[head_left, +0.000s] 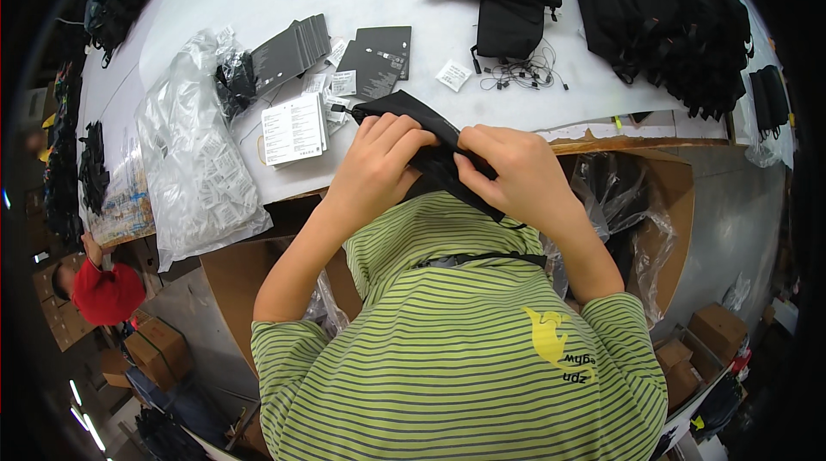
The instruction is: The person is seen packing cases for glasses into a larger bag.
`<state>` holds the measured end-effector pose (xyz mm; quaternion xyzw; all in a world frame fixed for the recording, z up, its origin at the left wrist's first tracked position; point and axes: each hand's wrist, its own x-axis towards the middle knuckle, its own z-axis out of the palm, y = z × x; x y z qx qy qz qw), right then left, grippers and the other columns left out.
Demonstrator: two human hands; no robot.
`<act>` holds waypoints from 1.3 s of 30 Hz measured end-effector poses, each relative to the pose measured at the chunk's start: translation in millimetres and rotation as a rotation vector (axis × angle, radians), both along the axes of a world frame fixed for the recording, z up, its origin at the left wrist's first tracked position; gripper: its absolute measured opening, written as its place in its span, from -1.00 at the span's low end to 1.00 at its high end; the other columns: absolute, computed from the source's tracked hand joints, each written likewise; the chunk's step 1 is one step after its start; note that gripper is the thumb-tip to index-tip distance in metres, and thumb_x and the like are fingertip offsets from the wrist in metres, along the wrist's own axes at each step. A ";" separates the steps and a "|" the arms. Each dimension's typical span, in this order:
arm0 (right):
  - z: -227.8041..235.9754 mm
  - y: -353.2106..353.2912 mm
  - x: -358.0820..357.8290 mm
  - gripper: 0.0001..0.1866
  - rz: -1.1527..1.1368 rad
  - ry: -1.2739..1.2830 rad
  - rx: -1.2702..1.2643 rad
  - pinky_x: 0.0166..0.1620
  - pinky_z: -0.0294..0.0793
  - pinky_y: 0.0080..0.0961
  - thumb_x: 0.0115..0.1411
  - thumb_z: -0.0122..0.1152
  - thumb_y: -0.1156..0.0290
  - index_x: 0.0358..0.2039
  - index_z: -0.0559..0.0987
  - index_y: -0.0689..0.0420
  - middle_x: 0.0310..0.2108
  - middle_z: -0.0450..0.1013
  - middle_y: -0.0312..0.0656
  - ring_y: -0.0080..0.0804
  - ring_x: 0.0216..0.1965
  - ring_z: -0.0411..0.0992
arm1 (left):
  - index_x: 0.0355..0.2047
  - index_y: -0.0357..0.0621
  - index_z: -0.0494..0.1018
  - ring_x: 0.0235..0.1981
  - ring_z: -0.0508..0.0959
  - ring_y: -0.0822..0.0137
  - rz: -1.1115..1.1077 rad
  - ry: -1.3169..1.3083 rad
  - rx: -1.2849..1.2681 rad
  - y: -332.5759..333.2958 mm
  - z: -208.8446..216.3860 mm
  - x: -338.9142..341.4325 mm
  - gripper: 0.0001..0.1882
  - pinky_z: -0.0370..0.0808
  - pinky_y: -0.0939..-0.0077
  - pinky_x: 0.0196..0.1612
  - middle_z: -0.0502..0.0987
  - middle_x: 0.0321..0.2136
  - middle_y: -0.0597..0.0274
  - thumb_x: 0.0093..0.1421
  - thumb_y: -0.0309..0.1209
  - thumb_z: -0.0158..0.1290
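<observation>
A black fabric pouch [403,105] is held between my hands at the table's near edge, in front of my striped shirt. My left hand [376,162] has its fingers curled over the pouch's left part. With thumb and fingers pinched, my right hand [514,170] grips its right side. The fingers cover much of the pouch, so its opening cannot be made out. Just beyond my left hand lie dark printed cards [375,57] and small white labels [342,82]. A stack of white printed cards [292,130] sits to the left of that hand.
A clear plastic bag of labels [202,151] hangs over the table's edge at left. Black pouches [658,27] are piled at far right, more [508,27] at the back. Thin black cords [529,74] lie in between. Below stands a cardboard box [671,212]. A person in red [107,291] is at far left.
</observation>
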<state>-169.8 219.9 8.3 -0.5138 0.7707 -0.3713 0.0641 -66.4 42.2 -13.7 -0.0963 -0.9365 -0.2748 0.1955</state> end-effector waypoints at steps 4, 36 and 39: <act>-1.1 1.1 1.3 -0.88 0.008 -0.018 0.001 -0.53 0.33 -0.40 0.04 0.20 0.48 -0.46 0.43 0.18 -0.61 0.36 -0.17 -0.22 -0.62 0.36 | -0.38 -0.18 0.41 -0.31 0.41 0.20 -0.029 -0.036 -0.004 -3.3 -1.0 1.9 -0.64 0.31 0.35 -0.23 0.39 -0.40 0.24 -0.29 -0.65 0.11; -4.0 2.2 -1.5 -0.89 0.007 -0.071 0.031 -0.50 0.36 -0.36 0.07 0.17 0.43 -0.44 0.42 0.14 -0.59 0.37 -0.20 -0.23 -0.58 0.39 | -0.45 -0.19 0.45 -0.36 0.48 0.27 -0.060 0.061 -0.039 -4.2 -3.3 5.1 -0.72 0.37 0.38 -0.26 0.47 -0.43 0.26 -0.27 -0.59 0.18; -9.2 -4.4 -18.3 -0.88 -0.112 0.033 -0.015 -0.50 0.34 -0.38 0.06 0.19 0.43 -0.46 0.42 0.13 -0.58 0.37 -0.21 -0.23 -0.57 0.38 | -0.43 -0.20 0.41 -0.35 0.49 0.23 -0.125 -0.166 -0.091 8.0 8.0 13.8 -0.73 0.38 0.36 -0.28 0.48 -0.41 0.22 -0.23 -0.59 0.14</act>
